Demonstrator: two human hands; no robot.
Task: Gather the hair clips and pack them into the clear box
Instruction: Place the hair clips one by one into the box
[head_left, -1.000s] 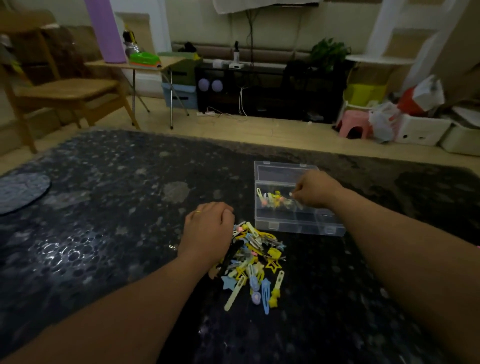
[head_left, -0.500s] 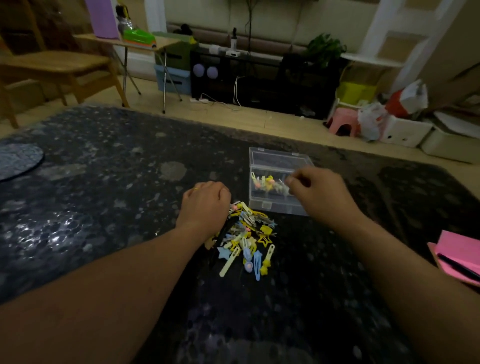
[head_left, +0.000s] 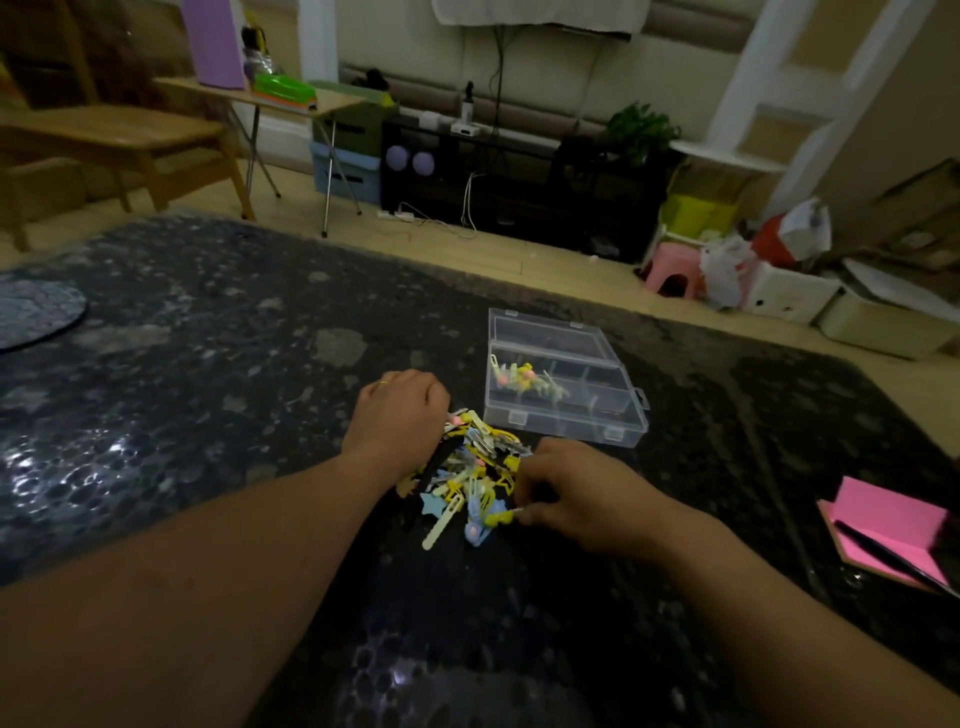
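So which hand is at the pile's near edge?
The right hand, pinching a yellow clip there; the left hand rests on the far side of the pile.

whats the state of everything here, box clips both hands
clear box, open, lid laid flat behind, a few clips in its left compartment
pile of hair clips, loose on the table between the hands
left hand, fingers curled on the pile's far edge, grip hidden
right hand, pinches a yellow clip at the pile's near edge
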